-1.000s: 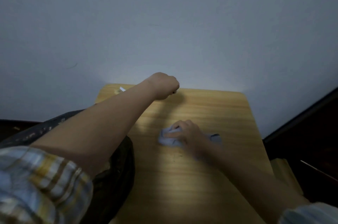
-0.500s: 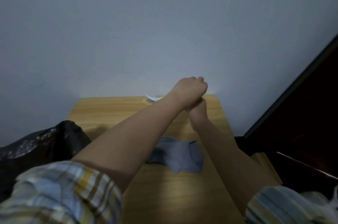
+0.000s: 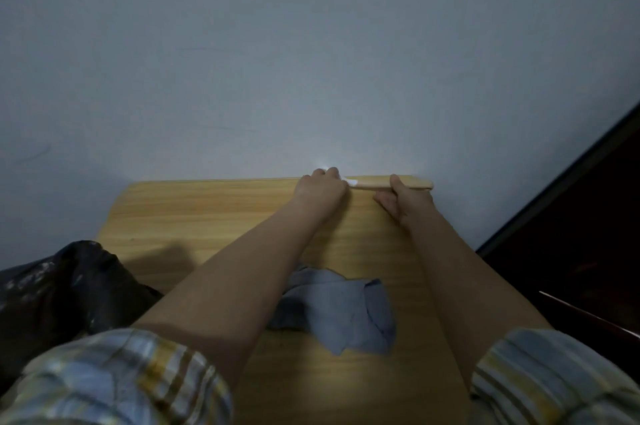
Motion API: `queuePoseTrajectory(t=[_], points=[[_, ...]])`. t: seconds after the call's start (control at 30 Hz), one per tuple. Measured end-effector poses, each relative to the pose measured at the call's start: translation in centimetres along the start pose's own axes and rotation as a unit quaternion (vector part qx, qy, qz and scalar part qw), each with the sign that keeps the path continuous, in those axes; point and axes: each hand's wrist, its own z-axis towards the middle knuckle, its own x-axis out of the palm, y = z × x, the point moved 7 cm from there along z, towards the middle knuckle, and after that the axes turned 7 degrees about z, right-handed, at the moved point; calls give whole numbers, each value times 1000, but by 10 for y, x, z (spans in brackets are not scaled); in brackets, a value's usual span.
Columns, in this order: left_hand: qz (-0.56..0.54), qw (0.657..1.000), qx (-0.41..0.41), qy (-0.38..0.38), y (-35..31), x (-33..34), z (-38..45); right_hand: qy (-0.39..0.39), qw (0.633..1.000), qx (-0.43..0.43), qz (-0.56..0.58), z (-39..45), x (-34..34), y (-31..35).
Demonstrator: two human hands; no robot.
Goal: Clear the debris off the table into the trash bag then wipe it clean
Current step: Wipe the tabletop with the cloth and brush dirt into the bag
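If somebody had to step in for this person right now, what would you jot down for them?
Left hand: at the table's far edge, fingers curled over a small white scrap.
Right hand: beside it at the far right corner; whether it holds anything is unclear.
Grey cloth: crumpled mid-table between the forearms, untouched.
Black trash bag: at the table's left side.
Done: most of the visible tabletop looks free of debris.
Left: bag the scrap, then wipe.
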Motion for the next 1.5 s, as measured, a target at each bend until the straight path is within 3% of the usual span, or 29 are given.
queuePoseTrajectory(t=[0.17, 0.27, 0.3, 0.4, 0.53, 0.6, 0.67, 0.7, 0.73, 0.83, 0.93, 1.1, 1.23, 1.3, 1.33, 1.43, 1.5], points=[[16, 1000, -5, -4, -1, 8, 1, 33, 975, -28, -219, 17, 7, 4], [9, 1000, -17, 3, 2, 14, -2, 60, 937, -80, -333, 6, 14, 6], [7, 1000, -14, 8, 2, 16, -4, 70, 909, -111, -396, 0, 18, 5], [-3, 1000, -8, 21, 3, 14, -17, 146, 779, -261, -552, -38, 36, 4], [-56, 997, -51, 12, 4, 0, -45, 344, 662, -317, -586, -108, 41, -29], [-107, 990, -87, 2, 6, -3, -64, 409, 557, -354, -630, -134, 33, -57], [-171, 978, -116, -2, 3, -4, -92, 394, 455, -386, -699, -147, 27, -90], [-204, 971, -124, -8, 2, -4, -102, 373, 439, -389, -719, -148, 27, -103], [-230, 964, -134, -15, 1, -2, -119, 359, 445, -389, -722, -154, 28, -115], [-273, 948, -157, -50, -4, 3, -166, 342, 509, -363, -702, -153, 33, -128], [-260, 954, -132, -74, -15, 13, -213, 314, 537, -329, -710, -150, 37, -131], [-224, 969, -94, -45, -33, 35, -271, 363, 539, -355, -673, -195, 24, -150], [-216, 967, -116, -71, -38, 33, -288, 415, 475, -368, -683, -233, 3, -170], [-224, 960, -138, -96, -32, 25, -289, 445, 482, -371, -658, -241, 8, -158], [-229, 957, -143, -102, -29, 22, -289, 437, 510, -380, -636, -238, 14, -144], [-222, 958, -146, -103, -18, 18, -282, 281, 624, -435, -585, -199, 18, -84], [-221, 956, -163, -98, -10, 19, -277, 158, 637, -407, -635, -164, 1, -65]])
